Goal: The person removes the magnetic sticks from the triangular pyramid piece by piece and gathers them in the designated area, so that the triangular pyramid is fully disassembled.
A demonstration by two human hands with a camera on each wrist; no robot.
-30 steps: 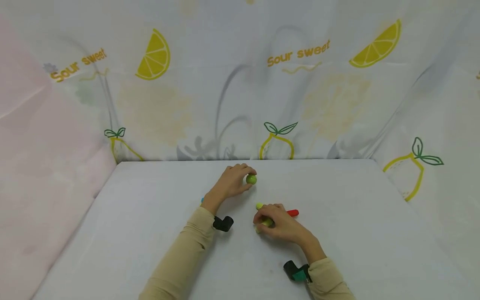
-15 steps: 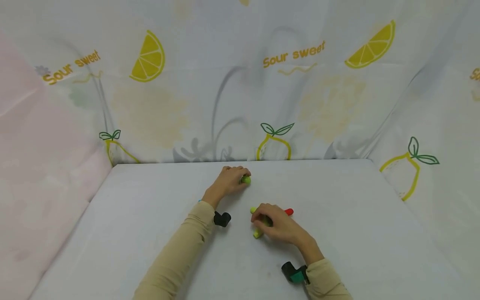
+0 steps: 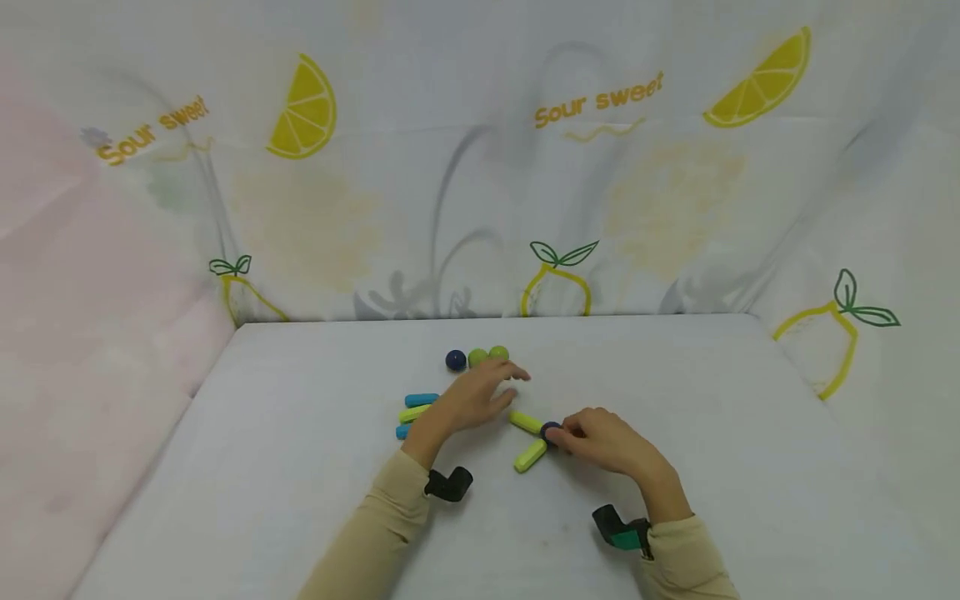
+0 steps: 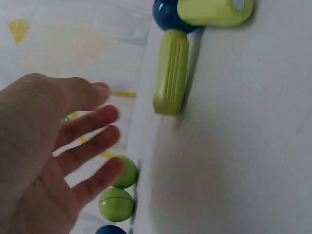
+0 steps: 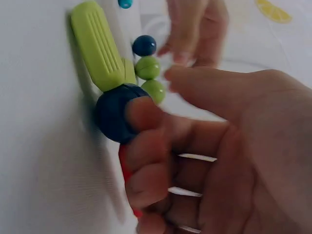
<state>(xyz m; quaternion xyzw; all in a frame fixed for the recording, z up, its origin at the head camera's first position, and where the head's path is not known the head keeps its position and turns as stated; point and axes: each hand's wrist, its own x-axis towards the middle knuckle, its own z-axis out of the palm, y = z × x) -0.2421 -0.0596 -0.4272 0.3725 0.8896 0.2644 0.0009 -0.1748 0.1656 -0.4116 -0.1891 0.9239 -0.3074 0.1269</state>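
In the head view my right hand (image 3: 615, 442) has its curled fingers on a dark blue ball (image 3: 551, 428). Two lime-green rods, one pointing away (image 3: 527, 422) and one toward me (image 3: 530, 457), meet that ball in a V. A red rod (image 5: 125, 163) runs from the ball behind the curled fingers in the right wrist view; the hand hides it from the head. My left hand (image 3: 472, 396) hovers with loosely spread fingers and nothing in it. Just beyond its fingers, two green balls (image 3: 477, 357) and another dark blue ball (image 3: 455, 360) stand in a row.
Left of centre lie a blue rod (image 3: 422, 399), a lime-green rod (image 3: 414, 414) and a second blue rod (image 3: 402, 432), partly covered by the left wrist. The white table (image 3: 300, 467) ends at a lemon-print cloth (image 3: 405, 183) behind.
My left hand has let go of a green ball, now in the row, and drawn back toward me. The right hand has shifted right, uncovering the dark blue ball and both green rods.
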